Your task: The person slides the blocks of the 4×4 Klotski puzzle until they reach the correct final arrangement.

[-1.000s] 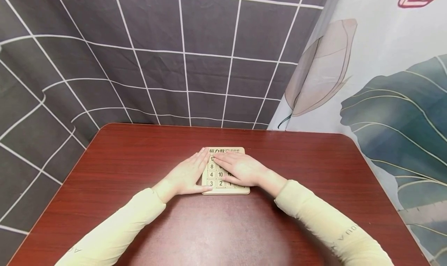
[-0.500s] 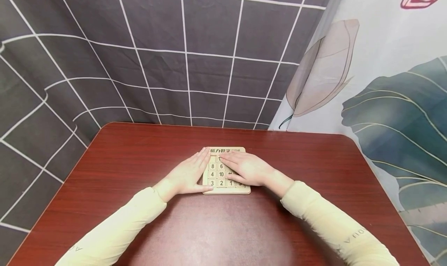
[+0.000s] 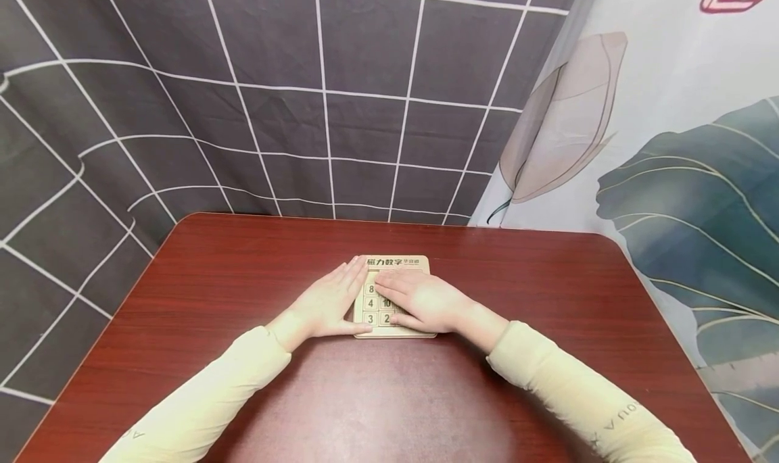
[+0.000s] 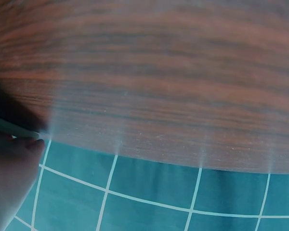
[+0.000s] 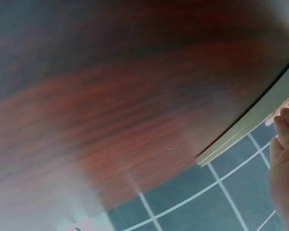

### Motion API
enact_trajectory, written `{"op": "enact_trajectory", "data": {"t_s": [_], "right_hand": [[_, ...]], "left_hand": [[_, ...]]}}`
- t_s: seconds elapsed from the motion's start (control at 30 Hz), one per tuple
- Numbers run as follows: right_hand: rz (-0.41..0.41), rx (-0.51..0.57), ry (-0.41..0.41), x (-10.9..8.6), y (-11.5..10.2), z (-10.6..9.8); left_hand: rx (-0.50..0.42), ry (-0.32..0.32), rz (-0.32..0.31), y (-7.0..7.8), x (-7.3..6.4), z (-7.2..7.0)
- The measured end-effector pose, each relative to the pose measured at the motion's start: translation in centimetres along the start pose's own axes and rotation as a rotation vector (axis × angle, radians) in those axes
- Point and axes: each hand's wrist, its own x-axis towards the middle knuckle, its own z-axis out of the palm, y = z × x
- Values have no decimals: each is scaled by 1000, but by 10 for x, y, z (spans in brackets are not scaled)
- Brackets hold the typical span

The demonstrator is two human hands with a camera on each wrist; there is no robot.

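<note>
A pale number sliding puzzle [image 3: 385, 261] lies flat on the table, with a dark printed title along its far edge. My left hand [image 3: 325, 304] rests along its left side, fingers straight toward the far corner and thumb at the near left corner. Stretched over the tiles from the right, my right hand [image 3: 429, 299] covers most of the right columns and much of the top row. Tiles 8, 4, 3, 10 and 2 show beside its fingers. The board's side edge [image 5: 250, 120] appears in the right wrist view, near the right hand's fingers.
The reddish-brown wooden table [image 3: 243, 260] has rounded far corners. Behind it hangs a dark grey curtain [image 3: 365, 125] with a white grid. A white curtain with a leaf print [image 3: 688, 199] hangs at the right.
The right hand first shifted right as tile 12 left the top left slot, then came back left over the tiles. The left hand stays in place.
</note>
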Motion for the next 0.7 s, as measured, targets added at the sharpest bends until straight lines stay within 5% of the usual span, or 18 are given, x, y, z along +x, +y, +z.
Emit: {"op": "enact_trajectory", "data": {"t_s": [0.33, 0.7], "right_hand": [[17, -16, -36, 0, -9, -1], [33, -4, -28, 12, 7, 2]], "left_hand": [[8, 11, -26, 1, 0, 0], [33, 17, -29, 2, -1, -2]]}}
